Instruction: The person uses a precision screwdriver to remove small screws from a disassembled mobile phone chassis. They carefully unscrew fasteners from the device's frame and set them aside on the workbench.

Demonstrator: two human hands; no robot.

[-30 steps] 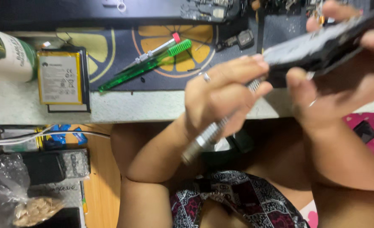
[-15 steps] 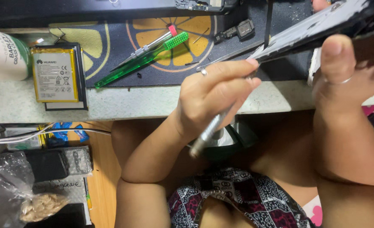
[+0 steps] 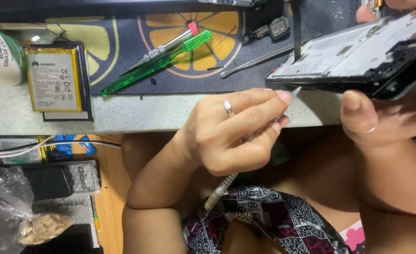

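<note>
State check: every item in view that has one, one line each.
Phone: opened up, back off, insides showing, held tilted above the desk edge by right hand.
Metal tool: gripped in left hand, tip at the phone's lower edge.
Battery: out, flat on desk.
Green brush: lying on mat.
Tweezers: lying on mat.

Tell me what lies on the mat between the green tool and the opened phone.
In the head view, metal tweezers lie on the dark mat between the green tool and the opened phone; a few tiny dark bits sit near them.
</note>
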